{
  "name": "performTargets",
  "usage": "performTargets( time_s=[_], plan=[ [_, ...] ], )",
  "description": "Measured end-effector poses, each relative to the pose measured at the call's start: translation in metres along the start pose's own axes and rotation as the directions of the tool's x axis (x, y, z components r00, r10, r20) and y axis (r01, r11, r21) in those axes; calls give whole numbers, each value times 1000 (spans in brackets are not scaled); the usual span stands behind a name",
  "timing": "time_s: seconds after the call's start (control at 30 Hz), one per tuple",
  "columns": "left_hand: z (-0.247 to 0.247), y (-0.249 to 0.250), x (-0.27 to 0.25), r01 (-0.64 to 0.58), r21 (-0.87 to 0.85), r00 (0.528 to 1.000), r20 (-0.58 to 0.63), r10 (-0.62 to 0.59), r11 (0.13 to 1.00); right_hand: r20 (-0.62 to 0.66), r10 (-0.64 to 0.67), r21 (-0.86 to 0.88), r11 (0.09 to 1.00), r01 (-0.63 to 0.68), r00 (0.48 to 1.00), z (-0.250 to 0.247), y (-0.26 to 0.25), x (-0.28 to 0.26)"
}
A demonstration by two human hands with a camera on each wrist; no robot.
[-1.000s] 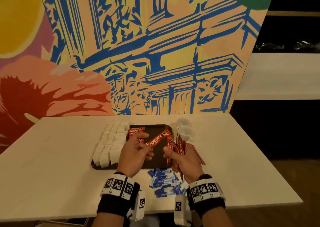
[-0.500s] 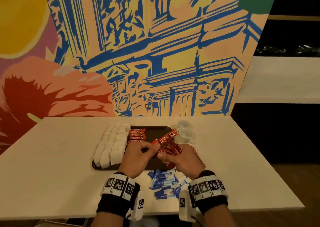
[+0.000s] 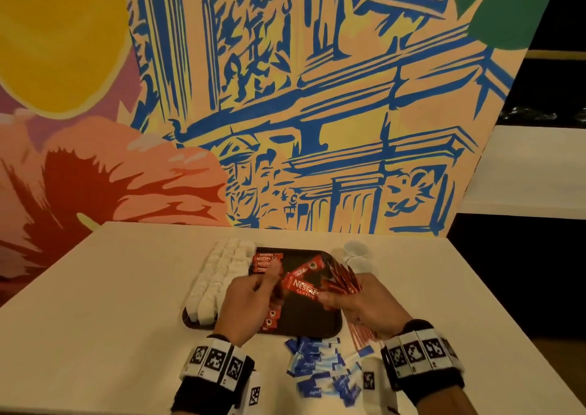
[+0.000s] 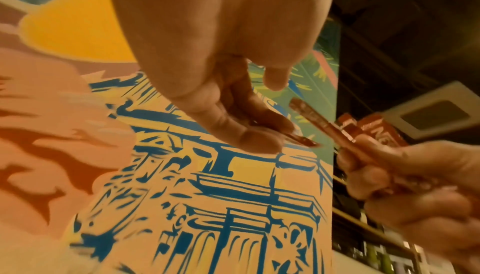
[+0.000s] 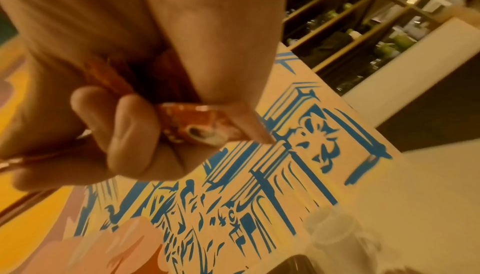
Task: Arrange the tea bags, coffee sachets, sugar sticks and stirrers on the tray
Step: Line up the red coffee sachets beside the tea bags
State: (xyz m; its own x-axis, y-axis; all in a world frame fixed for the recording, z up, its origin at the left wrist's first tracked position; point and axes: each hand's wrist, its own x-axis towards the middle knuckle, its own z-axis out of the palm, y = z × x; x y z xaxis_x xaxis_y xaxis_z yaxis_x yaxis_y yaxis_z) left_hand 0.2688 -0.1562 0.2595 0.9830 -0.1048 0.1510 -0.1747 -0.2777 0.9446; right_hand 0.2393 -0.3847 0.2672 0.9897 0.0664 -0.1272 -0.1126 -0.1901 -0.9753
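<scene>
Red coffee sachets (image 3: 301, 284), white tea bags (image 3: 218, 275), blue-and-white sugar sticks (image 3: 317, 370), dark tray (image 3: 310, 325), orange-and-blue mural (image 3: 317, 113).

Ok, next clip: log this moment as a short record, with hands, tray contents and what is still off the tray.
left hand: pinches one end of a red coffee sachet
right hand: grips a fan of red coffee sachets
tray: white tea bags in rows on its left side, coffee sachets stacked beside them
off tray: blue sugar sticks heaped on the table near the tray's front edge
</scene>
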Motion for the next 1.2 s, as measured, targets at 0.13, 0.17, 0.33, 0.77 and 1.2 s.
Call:
performTargets(
  time_s=[0.13,0.17,0.33,0.77,1.2],
  plan=[
    [-16,11,12,-28,77,987,163,15,997,87,-53,-78,995,60,995,1,-17,8],
    [-19,14,14,-56,99,983,182,37,993,93,-62,-73,995,69,994,1,-19,12],
    [-36,13,23,-142,154,958,269,96,978,131,-50,-34,998,55,990,7,-31,14],
    [-50,5,32,-247,127,870,466,162,961,109,-38,-107,993,50,993,12,-29,15],
    [-35,-18,59,-124,134,875,482,45,983,204,-65,-263,958,118,977,21,-25,54]
  ],
)
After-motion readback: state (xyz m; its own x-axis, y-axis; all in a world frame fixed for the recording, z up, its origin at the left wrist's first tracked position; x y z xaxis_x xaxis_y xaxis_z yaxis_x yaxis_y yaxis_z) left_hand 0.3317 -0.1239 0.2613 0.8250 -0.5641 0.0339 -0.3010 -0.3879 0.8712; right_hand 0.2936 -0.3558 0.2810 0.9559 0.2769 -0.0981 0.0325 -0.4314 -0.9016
